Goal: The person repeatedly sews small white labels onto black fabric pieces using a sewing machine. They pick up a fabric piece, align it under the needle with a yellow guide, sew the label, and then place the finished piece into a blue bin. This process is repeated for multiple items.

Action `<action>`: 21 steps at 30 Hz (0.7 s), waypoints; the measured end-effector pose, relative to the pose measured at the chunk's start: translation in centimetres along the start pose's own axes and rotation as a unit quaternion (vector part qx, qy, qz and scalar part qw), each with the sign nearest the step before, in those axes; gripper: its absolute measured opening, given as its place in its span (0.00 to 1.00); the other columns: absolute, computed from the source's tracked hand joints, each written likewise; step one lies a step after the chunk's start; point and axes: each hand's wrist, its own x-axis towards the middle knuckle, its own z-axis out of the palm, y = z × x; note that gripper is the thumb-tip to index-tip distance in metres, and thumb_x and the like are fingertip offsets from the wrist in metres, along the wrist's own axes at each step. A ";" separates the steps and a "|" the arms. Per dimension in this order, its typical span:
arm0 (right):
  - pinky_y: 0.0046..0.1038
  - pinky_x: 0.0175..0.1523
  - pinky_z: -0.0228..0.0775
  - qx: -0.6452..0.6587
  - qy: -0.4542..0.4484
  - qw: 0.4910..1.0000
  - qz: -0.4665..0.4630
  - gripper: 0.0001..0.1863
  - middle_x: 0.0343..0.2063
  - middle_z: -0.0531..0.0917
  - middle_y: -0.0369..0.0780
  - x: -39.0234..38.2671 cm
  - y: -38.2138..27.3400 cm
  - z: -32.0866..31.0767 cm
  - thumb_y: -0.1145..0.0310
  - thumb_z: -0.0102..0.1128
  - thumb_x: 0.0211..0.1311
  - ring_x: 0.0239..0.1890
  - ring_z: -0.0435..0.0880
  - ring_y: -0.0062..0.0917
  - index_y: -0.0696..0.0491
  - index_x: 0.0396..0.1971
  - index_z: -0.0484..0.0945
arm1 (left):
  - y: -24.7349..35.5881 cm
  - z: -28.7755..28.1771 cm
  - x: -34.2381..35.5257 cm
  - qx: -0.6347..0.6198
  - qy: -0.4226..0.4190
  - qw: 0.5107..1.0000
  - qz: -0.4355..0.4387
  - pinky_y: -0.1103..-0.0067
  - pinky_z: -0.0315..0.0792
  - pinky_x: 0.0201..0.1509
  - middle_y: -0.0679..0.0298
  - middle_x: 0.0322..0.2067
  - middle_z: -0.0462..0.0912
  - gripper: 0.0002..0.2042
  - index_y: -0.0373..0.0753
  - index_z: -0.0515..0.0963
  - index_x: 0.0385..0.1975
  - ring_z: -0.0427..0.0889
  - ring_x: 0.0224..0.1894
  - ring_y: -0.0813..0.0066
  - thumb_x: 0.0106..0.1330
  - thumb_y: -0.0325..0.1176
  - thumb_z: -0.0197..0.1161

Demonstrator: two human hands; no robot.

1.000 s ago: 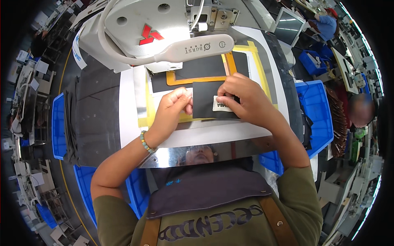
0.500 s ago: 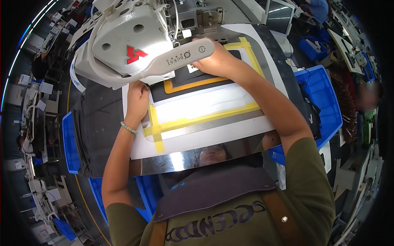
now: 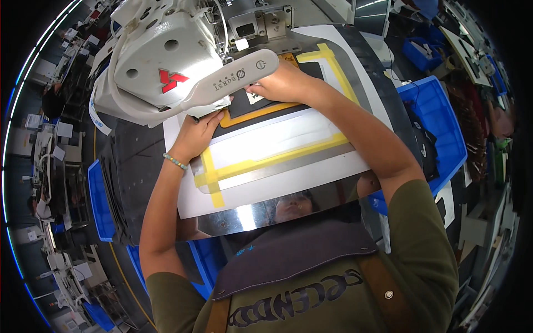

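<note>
My left hand (image 3: 195, 136) lies at the left corner of an orange frame (image 3: 250, 117), fingers stretched out on it and partly under the lamp. Inside that frame is a dark fabric piece (image 3: 240, 106). My right hand (image 3: 288, 83) reaches over the fabric from the right, its fingers drawn together at a small white label (image 3: 254, 98). Part of this hand is hidden by the white lamp head (image 3: 227, 80). Beneath lies a white sheet (image 3: 266, 145) edged with yellow tape (image 3: 277, 158).
A white sewing machine head (image 3: 166, 55) stands at the upper left, close to my left hand. A shiny metal plate edge (image 3: 261, 215) runs in front of me. Blue bins (image 3: 444, 122) flank the table, with dark fabric (image 3: 133, 172) hanging at the left.
My left hand has moved right and its fingers have spread toward the orange frame's corner. The right hand stays by the label, now lower on the fabric. The view has shifted slightly.
</note>
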 end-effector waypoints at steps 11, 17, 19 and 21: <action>0.39 0.63 0.71 0.020 -0.029 0.999 -0.038 0.09 0.49 0.83 0.39 -0.9 -1.2 0.3 0.71 0.63 0.63 0.58 0.78 0.34 0.49 0.40 0.88 | 0.4 -0.2 0.2 0.030 -0.005 0.999 0.011 0.69 0.73 0.60 0.54 0.51 0.85 0.16 0.47 0.81 0.60 0.82 0.52 0.54 0.76 0.36 0.60; 0.40 0.71 0.63 0.045 -0.021 0.995 -0.088 0.24 0.56 0.79 0.41 -2.7 -1.9 3.0 0.82 0.54 0.59 0.64 0.72 0.39 0.46 0.51 0.87 | -2.0 -0.7 -0.4 -0.129 0.032 0.978 -0.163 0.73 0.74 0.58 0.56 0.50 0.86 0.14 0.34 0.80 0.54 0.83 0.52 0.65 0.72 0.31 0.64; 0.40 0.70 0.63 0.039 -0.022 0.995 -0.087 0.24 0.55 0.79 0.42 -2.9 -1.6 3.2 0.82 0.53 0.60 0.63 0.73 0.38 0.45 0.52 0.87 | -2.2 -1.1 -0.7 -0.031 0.067 0.980 -0.187 0.73 0.75 0.57 0.58 0.50 0.86 0.13 0.31 0.79 0.53 0.83 0.51 0.69 0.72 0.29 0.63; 0.39 0.70 0.63 0.040 -0.012 0.995 -0.086 0.24 0.55 0.79 0.42 -2.9 -1.5 3.5 0.82 0.54 0.60 0.62 0.74 0.37 0.44 0.52 0.88 | -4.2 -1.3 -1.1 -0.056 0.113 0.978 -0.168 0.73 0.75 0.56 0.58 0.51 0.85 0.13 0.32 0.79 0.53 0.83 0.52 0.68 0.71 0.26 0.62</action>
